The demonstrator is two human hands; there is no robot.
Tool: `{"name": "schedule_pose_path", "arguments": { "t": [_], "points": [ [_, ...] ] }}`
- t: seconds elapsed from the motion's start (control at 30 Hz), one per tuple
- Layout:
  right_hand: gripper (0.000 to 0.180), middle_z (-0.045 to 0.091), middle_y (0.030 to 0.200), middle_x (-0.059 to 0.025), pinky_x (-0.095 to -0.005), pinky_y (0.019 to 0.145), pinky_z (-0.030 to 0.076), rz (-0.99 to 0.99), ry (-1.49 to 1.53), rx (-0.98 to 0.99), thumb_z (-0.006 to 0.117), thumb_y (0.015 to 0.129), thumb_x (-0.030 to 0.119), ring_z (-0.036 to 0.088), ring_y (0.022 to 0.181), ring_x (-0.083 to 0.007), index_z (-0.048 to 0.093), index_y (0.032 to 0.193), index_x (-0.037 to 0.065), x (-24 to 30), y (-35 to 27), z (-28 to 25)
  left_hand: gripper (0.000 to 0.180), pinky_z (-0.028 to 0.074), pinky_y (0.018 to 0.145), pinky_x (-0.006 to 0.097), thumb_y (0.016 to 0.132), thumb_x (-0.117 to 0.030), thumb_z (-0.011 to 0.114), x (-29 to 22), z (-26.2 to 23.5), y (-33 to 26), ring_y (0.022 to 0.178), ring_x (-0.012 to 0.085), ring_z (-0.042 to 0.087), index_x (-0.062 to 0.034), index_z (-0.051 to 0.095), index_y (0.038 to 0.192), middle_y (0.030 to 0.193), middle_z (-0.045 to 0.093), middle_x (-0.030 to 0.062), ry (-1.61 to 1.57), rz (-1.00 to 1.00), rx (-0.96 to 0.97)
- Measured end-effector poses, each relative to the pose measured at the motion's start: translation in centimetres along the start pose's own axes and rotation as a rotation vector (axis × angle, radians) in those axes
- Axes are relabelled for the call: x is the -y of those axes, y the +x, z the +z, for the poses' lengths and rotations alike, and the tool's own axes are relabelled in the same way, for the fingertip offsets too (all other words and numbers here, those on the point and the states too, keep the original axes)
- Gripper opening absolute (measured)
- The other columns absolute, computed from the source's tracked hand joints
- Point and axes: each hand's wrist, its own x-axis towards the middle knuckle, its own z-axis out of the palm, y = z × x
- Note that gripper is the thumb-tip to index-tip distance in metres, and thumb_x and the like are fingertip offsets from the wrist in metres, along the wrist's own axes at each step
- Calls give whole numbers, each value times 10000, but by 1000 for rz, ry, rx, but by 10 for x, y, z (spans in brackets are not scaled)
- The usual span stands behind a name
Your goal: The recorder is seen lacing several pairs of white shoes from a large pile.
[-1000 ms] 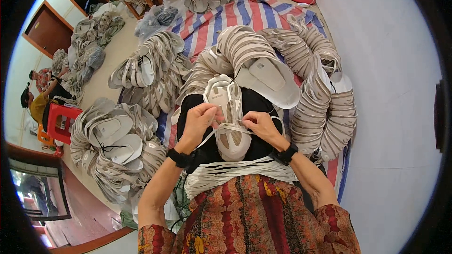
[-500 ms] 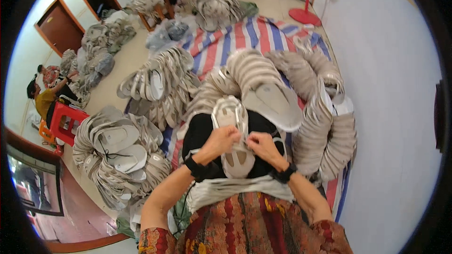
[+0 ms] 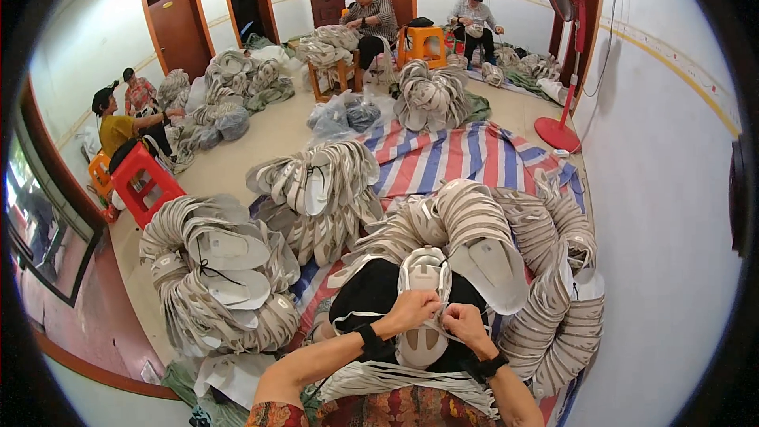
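A beige and white shoe upper (image 3: pixel 421 348) lies lengthwise on my lap over black cloth (image 3: pixel 367 291). Above its middle, my left hand (image 3: pixel 417 310) is closed in a pinch on a thin white shoelace (image 3: pixel 348 315), which trails out to the left. Close beside it, my right hand (image 3: pixel 466 323) pinches the lace too, fingers pressed together. The exact crossing of the lace between the fingertips is too small to make out. A bunch of white laces (image 3: pixel 371 381) lies across my lap, nearer my body.
Curved stacks of shoe uppers surround me: one ahead (image 3: pixel 484 249), one right (image 3: pixel 545 340), one left (image 3: pixel 209 269). They stand partly on a striped sheet (image 3: pixel 451 160). A red stool (image 3: pixel 145 182), a red standing fan (image 3: pixel 557 133) and several seated people are farther off.
The view has tipped upward, showing more of the room. My hands stay together over the shoe upper, and lace now stretches out to its left.
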Motion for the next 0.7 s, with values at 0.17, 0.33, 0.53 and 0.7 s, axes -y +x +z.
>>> {"name": "schedule_pose_path", "arguments": {
  "t": [0.17, 0.33, 0.53, 0.7],
  "points": [
    [119, 586, 585, -28, -230, 485, 421, -186, -204, -25, 570, 726, 95, 526, 519, -75, 617, 701, -11, 8, 3, 1, 208, 446, 550, 267, 835, -220, 537, -3, 3, 0, 579, 140, 562, -29, 609, 798, 630, 590, 67, 86, 95, -43],
    [127, 605, 652, -46, -209, 499, 443, 201, 359, 217, 578, 802, 104, 540, 526, -90, 612, 766, -13, 6, 0, -13, 211, 447, 540, 268, 843, -215, 526, 1, 2, -2, 592, 130, 569, -21, 600, 806, 639, 595, 70, 27, 96, -59],
    [90, 588, 686, -67, -221, 511, 469, 345, 531, 251, 585, 828, 74, 548, 541, -104, 570, 808, -13, -8, 3, -10, 199, 443, 486, 230, 866, -213, 516, 1, 1, -2, 633, 84, 575, -32, 598, 869, 678, 590, 23, -167, -68, 28],
    [117, 582, 672, -50, -239, 507, 463, 346, 418, 248, 623, 796, 112, 562, 554, -118, 577, 794, 4, 2, 5, -15, 214, 433, 445, 219, 870, -210, 523, 6, -4, -6, 632, 93, 594, -14, 608, 875, 689, 597, 25, -204, -40, 54]
  ]
}}
